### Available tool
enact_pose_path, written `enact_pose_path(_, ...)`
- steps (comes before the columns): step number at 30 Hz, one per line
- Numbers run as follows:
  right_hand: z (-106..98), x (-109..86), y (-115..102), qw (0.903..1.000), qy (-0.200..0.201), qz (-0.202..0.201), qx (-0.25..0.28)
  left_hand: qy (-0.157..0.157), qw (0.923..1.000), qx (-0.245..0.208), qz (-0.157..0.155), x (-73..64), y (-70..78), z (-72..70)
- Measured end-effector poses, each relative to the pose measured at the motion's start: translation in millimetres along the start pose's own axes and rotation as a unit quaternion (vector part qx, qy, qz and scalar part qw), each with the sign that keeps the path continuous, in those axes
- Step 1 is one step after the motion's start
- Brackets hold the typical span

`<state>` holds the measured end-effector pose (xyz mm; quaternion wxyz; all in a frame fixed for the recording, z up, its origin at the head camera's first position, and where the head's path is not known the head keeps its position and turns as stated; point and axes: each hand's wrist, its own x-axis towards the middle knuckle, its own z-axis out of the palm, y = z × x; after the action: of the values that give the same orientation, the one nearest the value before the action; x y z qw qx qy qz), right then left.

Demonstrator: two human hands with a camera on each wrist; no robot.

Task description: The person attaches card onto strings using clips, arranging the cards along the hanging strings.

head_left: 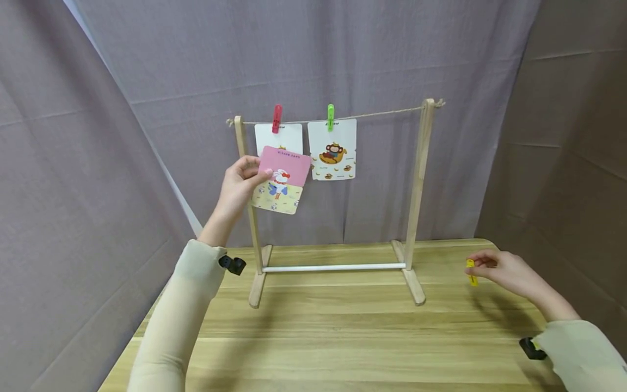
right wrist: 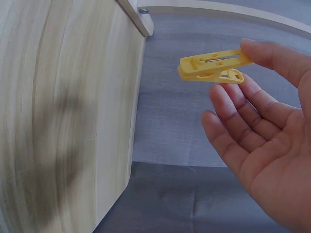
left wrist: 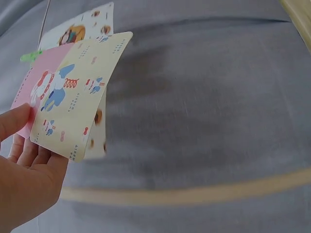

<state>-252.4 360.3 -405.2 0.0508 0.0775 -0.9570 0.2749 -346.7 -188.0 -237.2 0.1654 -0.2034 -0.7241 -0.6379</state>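
Note:
My left hand (head_left: pixel 240 182) pinches a pink and pale yellow card (head_left: pixel 289 169) with a white rabbit figure by its left edge. In the head view it overlaps a white card (head_left: pixel 269 140) that a red clothespin (head_left: pixel 277 118) holds on the string. To its right a white monkey card (head_left: pixel 338 152) hangs under a green clothespin (head_left: pixel 330 117). At the right, above the table, my right hand (head_left: pixel 506 272) pinches a yellow clothespin (right wrist: pixel 214 65) between thumb and fingers; its jaw end points away from the hand.
A twine string (head_left: pixel 387 113) spans two wooden posts (head_left: pixel 416 185) on feet, joined low down by a white bar (head_left: pixel 333 268). The rack stands on a wooden table (head_left: pixel 313 337). Grey curtains (head_left: pixel 392 54) hang behind and at both sides.

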Motion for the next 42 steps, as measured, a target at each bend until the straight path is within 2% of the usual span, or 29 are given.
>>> enact_pose_path(4,-1,0.2,-2,1.0,0.0,-0.003,0.004,-0.017,0.9998,0.006,0.002,5.4,4.3,17.5)
enact_pose_path(14,-8,-3.2,-2,1.0,-0.004,-0.006,0.0,-0.042,0.9987,-0.028,0.009,16.9,13.0,55.4)
enact_pose_path(19,-6,-3.7,-1,1.0,-0.004,-0.006,0.005,-0.057,0.9981,-0.024,0.004,19.2,17.0,72.8)
enact_pose_path(35,-7,-9.0,-3,0.9999,0.0,-0.001,0.015,-0.08,0.9933,-0.081,0.021,26.0,16.3,137.3)
enact_pose_path(42,-5,-10.7,0,0.9999,0.002,0.009,0.011,-0.08,0.9939,-0.073,0.019,26.9,10.4,157.2)
